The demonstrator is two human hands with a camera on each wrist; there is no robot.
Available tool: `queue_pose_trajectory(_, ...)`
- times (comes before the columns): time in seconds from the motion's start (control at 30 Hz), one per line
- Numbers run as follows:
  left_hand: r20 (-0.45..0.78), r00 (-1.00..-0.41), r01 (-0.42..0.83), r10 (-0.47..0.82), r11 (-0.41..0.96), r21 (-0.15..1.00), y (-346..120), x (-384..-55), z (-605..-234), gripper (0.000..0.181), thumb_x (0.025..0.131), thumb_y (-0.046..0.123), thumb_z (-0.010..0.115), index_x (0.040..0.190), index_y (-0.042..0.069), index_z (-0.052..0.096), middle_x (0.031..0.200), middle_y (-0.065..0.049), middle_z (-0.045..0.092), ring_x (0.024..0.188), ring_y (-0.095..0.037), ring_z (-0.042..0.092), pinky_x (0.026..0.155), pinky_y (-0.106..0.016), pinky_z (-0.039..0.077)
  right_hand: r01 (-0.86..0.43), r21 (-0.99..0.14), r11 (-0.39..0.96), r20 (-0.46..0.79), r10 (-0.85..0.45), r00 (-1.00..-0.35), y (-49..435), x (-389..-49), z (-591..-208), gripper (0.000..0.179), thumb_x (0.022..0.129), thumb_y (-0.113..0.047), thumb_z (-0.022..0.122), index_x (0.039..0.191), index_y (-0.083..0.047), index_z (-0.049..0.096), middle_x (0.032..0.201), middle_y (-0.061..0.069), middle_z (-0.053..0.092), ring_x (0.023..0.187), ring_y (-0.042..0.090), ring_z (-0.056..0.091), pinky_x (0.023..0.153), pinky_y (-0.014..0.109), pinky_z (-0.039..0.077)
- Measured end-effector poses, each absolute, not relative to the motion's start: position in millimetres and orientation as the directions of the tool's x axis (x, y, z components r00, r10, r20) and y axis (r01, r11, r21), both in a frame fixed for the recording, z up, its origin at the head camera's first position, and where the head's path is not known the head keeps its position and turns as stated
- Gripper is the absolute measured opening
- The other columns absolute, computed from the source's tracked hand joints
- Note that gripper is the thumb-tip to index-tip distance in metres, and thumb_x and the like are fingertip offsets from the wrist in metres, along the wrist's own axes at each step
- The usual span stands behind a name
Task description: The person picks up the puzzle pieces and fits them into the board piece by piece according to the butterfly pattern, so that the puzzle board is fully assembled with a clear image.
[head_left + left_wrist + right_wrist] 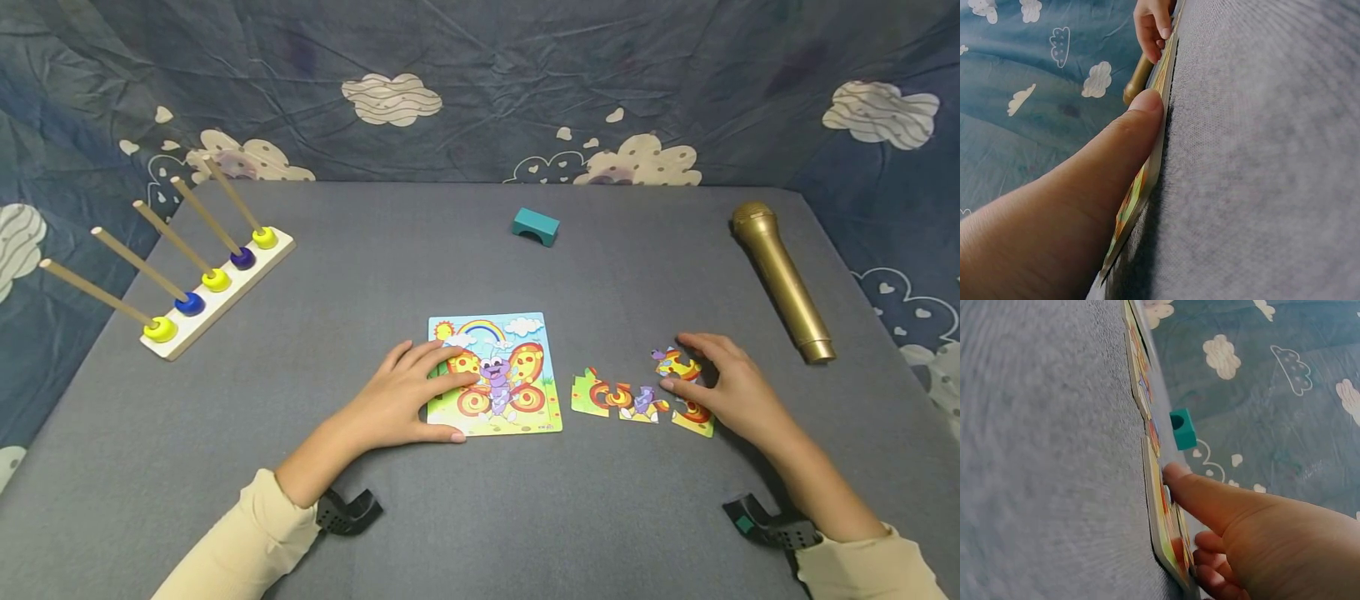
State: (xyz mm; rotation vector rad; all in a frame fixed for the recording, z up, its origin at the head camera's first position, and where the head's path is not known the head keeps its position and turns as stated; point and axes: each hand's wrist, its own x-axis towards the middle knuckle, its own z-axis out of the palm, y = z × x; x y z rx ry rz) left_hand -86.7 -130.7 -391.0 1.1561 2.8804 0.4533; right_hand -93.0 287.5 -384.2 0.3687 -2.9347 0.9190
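A square butterfly picture board (525, 333) lies flat on the table. My left hand (408, 396) rests over its left side, fingers spread across the picture and thumb along the near edge. To the right lie several loose puzzle pieces, among them a green-cornered piece (588, 396), a purple-bodied piece (642, 406) and a red-and-yellow corner piece (696, 419). Between the thumb and index finger of my right hand (731, 387) is a yellow puzzle piece (677, 364), pinched at its edges. In the right wrist view, the other fingers curl beside the pieces.
At the far left stands a white peg rack (228, 287) with yellow and blue rings on tilted wooden rods. A teal arch block (536, 225) lies at the back. A gold microphone (783, 283) lies at the right, beyond my right hand.
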Motion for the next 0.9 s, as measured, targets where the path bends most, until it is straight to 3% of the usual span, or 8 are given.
queue_pose_trajectory(0.27, 0.099, -0.728, 0.676, 0.678, 0.685, 0.272, -130, -87, -391, 0.072, 0.071, 0.074, 0.048, 0.132, 0.035, 0.045, 0.140, 0.004, 0.031, 0.129, -0.022, 0.021, 0.102, -0.049, 0.011, -0.243, -0.514, 0.822, 0.148, -0.194, -0.970, 283, -91, -384, 0.054, 0.073, -0.020, 0.075, 0.115, 0.004, 0.053, 0.114, 0.026, 0.043, 0.102, 0.047, 0.037, 0.081, 0.058, 0.024)
queue_pose_trajectory(0.63, 0.099, -0.729, 0.675, 0.677, 0.687, 0.269, -130, -86, -390, 0.070, 0.072, 0.072, 0.049, 0.132, 0.035, 0.045, 0.139, 0.003, 0.032, 0.129, -0.023, 0.022, 0.102, -0.050, 0.012, -0.214, -0.503, 0.837, 0.149, -0.160, -0.976, 277, -90, -381, 0.043, 0.075, -0.016, 0.073, 0.108, 0.004, 0.054, 0.106, 0.024, 0.047, 0.089, 0.035, 0.044, 0.074, 0.049, 0.024)
queue_pose_trajectory(0.77, 0.124, -0.717, 0.691, 0.686, 0.677, 0.253, -129, -87, -390, 0.062, 0.076, 0.066, 0.051, 0.128, 0.033, 0.049, 0.138, 0.004, 0.034, 0.127, -0.022, 0.025, 0.102, -0.051, 0.012, -0.222, -0.523, 0.823, 0.181, -0.148, -0.972, 271, -90, -375, 0.043, 0.076, -0.016, 0.072, 0.110, 0.004, 0.054, 0.101, 0.021, 0.051, 0.083, 0.030, 0.046, 0.072, 0.046, 0.025)
queue_pose_trajectory(0.9, 0.172, -0.687, 0.724, 0.706, 0.642, 0.252, -124, -88, -389, 0.049, 0.080, 0.054, 0.053, 0.120, 0.027, 0.056, 0.135, 0.008, 0.040, 0.125, -0.017, 0.029, 0.102, -0.049, 0.014, -0.279, -0.547, 0.789, 0.234, -0.176, -0.956, 255, -90, -359, 0.044, 0.075, -0.016, 0.073, 0.111, 0.001, 0.055, 0.101, 0.017, 0.054, 0.089, 0.031, 0.047, 0.075, 0.047, 0.026)
